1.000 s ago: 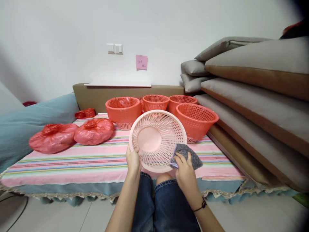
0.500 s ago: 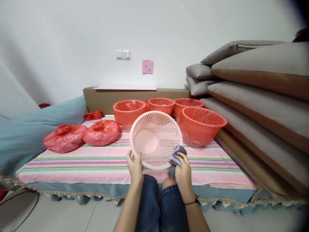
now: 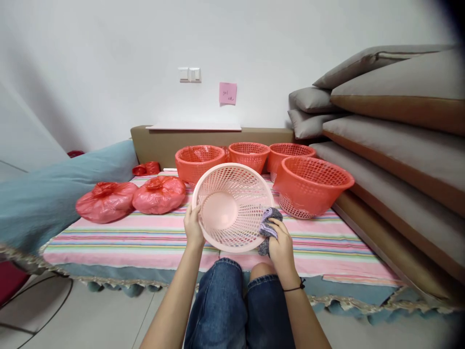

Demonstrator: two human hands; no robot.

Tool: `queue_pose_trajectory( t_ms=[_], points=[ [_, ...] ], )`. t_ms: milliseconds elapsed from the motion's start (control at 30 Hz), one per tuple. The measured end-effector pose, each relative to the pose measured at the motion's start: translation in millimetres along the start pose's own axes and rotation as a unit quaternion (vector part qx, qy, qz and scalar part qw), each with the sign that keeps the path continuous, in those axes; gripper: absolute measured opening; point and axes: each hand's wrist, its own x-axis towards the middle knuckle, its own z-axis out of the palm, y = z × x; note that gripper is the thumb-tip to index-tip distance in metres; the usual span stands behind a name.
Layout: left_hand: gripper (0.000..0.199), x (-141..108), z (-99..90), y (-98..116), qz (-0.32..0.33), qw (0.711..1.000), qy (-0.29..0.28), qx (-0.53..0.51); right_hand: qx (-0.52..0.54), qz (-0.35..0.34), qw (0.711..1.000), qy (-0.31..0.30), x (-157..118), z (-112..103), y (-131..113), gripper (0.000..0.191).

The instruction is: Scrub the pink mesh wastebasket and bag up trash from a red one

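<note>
A pale pink perforated basket [image 3: 220,211] is held tilted above my knees, its opening facing me. My left hand [image 3: 193,227] grips the rim at the basket's left side. In my right hand [image 3: 281,242] is a folded grey and purple cloth [image 3: 269,224], pressed against the rim at the lower right. Part of the cloth hangs below that hand. Behind the pink basket stand several red perforated baskets, one [image 3: 314,186] close on the right and another [image 3: 199,162] behind on the left.
Two tied red plastic bags [image 3: 106,203] lie on the striped cloth [image 3: 145,242] at the left, with a small red roll [image 3: 151,168] behind them. Grey cushions [image 3: 399,155] are stacked high on the right. A blue armrest [image 3: 72,184] borders the left.
My left hand has moved up and left along the basket's rim. The right hand and cloth are slightly farther right and higher. The camera view has shifted a little.
</note>
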Motion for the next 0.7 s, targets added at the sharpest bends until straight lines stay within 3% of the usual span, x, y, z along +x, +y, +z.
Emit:
queue_pose_trajectory(
  t_ms=[200, 333, 400, 467, 500, 567, 633, 700],
  points=[
    [0.042, -50.1, 5.2, -21.3, 0.057, 0.989, 0.102, 0.087, 0.112, 0.132, 0.983, 0.065, -28.4, 21.0, 11.4, 0.035],
    [0.046, -74.1, 11.8, -18.3, 0.070, 0.984, 0.066, 0.148, 0.130, 0.153, 0.975, 0.094, -25.3, 11.0, 19.8, 0.039],
    [0.053, -82.9, 7.7, -10.6, 0.050, 0.982, 0.033, 0.177, 0.130, 0.128, 0.977, 0.114, -7.6, -7.6, 16.1, 0.040],
    [0.053, -89.5, -2.9, -3.3, 0.002, 0.982, -0.018, 0.188, 0.112, 0.057, 0.984, 0.125, 18.8, -31.9, 7.0, 0.038],
    [0.048, -90.8, -10.0, -0.5, -0.030, 0.981, -0.052, 0.186, 0.092, 0.013, 0.989, 0.117, 33.6, -44.5, 1.4, 0.036],
    [0.039, -86.2, -24.2, 3.8, -0.078, 0.974, -0.102, 0.186, 0.053, -0.061, 0.996, 0.045, 62.0, -66.5, -9.8, 0.033],
    [0.040, -67.8, -32.9, 7.7, -0.080, 0.972, -0.092, 0.199, 0.023, -0.099, 0.994, -0.028, 83.4, -80.5, -18.7, 0.032],
    [0.047, -35.6, -32.0, 11.8, -0.045, 0.979, -0.044, 0.192, -0.001, -0.115, 0.990, -0.076, 94.6, -85.1, -24.1, 0.030]
  ],
)
